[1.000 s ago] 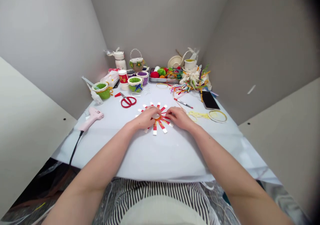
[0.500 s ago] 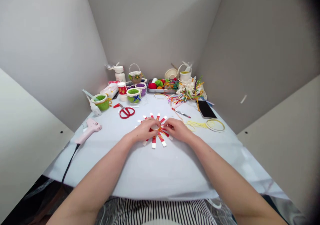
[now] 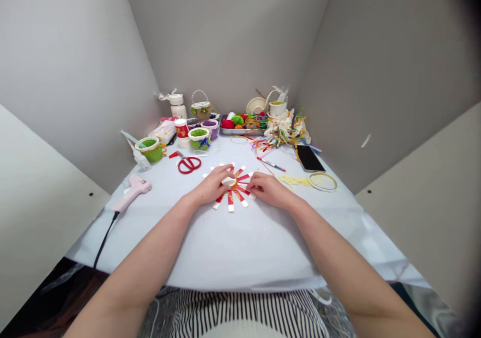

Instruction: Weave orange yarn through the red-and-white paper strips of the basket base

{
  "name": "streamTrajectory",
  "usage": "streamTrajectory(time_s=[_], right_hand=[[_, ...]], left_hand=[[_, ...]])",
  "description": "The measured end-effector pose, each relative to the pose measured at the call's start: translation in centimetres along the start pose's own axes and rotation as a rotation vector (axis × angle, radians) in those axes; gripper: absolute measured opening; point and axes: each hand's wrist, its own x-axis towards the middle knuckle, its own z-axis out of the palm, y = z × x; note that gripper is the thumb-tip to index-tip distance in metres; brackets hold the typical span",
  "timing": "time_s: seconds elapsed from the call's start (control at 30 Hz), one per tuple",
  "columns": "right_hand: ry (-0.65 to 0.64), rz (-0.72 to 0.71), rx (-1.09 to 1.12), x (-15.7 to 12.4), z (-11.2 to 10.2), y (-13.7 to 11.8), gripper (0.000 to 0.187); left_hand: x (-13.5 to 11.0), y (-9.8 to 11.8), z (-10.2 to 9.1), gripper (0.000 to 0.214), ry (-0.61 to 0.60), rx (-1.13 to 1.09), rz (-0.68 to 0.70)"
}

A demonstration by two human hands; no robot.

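Craft supplies on a white-covered table
Pink glue gun left, red scissors beyond, black phone right, metal tray of yarn balls far.

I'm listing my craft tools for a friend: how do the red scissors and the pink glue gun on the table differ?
The scissors have red loop grips, while the glue gun is mostly pink and pistol-shaped. The glue gun trails a black cord over the table edge; the scissors have no cord. The scissors lie farther back, the glue gun nearer the left edge. Both lie on the white table cover.
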Motion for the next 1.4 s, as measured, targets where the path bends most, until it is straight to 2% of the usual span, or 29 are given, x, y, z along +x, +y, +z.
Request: streamTrajectory(time_s=[0.23,0.47,0.63,0.77,1.0,1.23,1.4], right_hand=[[-0.100,0.012,0.007,-0.4,-1.0,-0.4,0.021],[-0.227,-0.020,-0.013,-1.7,-1.8,-3.0,0.027],[-0.203,-0.090,-0.085,-2.4,-1.8,-4.6,0.028],[-0.156,-0.046,-0.130,-2.9,-1.7,-4.7,0.026],[-0.270,-0.063,-0.127,-3.2,-1.3,-4.8,0.026],[-0.146,0.041,-0.265,-2.9,-1.2,-2.9,0.023],[-0.078,0.170,-0.219,-0.8,-1.5,-1.3,0.015]], left_hand=[[0.2,0.4,-0.7,0.033,-0.027,0.035,-0.080],[0.1,-0.1,-1.0,0.039,-0.080,0.027,-0.141],[0.0,0.1,-1.0,0.038,-0.073,0.002,-0.166],[0.0,-0.2,-0.9,0.041,-0.091,-0.027,-0.170],[0.0,-0.7,-0.9,0.041,-0.095,-0.023,-0.175],[0.1,-0.4,-1.0,0.037,-0.096,-0.063,-0.161],[0.2,-0.3,-1.1,0.038,-0.124,-0.085,-0.144]])
